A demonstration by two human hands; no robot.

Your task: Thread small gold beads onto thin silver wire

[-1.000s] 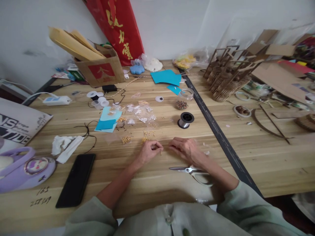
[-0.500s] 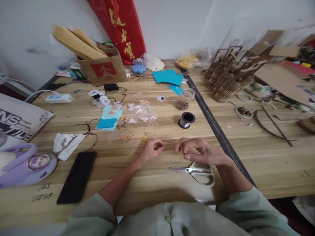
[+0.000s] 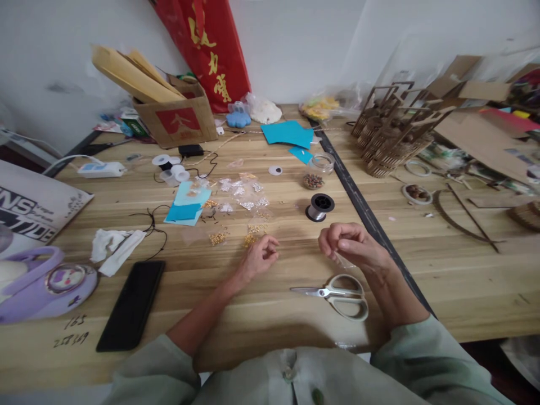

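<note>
My left hand [image 3: 258,260] rests low over the table, its thumb and fingers curled together; whatever they may hold is too small to make out. Just beyond it lie small piles of gold beads [image 3: 250,240]. My right hand [image 3: 354,247] is closed, thumb against fingers, and a thin, clear, shiny thread [image 3: 346,262] shows beneath it. Under that hand, white-handled scissors [image 3: 331,292] lie with blades pointing left. A black spool of clear line [image 3: 319,208] stands upright behind my right hand.
Small bags of silver findings [image 3: 244,194], blue paper [image 3: 185,211] and a jar of dark beads [image 3: 314,180] sit farther back. A black phone [image 3: 131,306] lies at left. Brown woven baskets [image 3: 388,138] stand at back right, past a dark strip [image 3: 358,205].
My right hand has moved right, away from my left, and its fingers have drawn together. The clear thread now shows below it. My left hand has barely moved.
</note>
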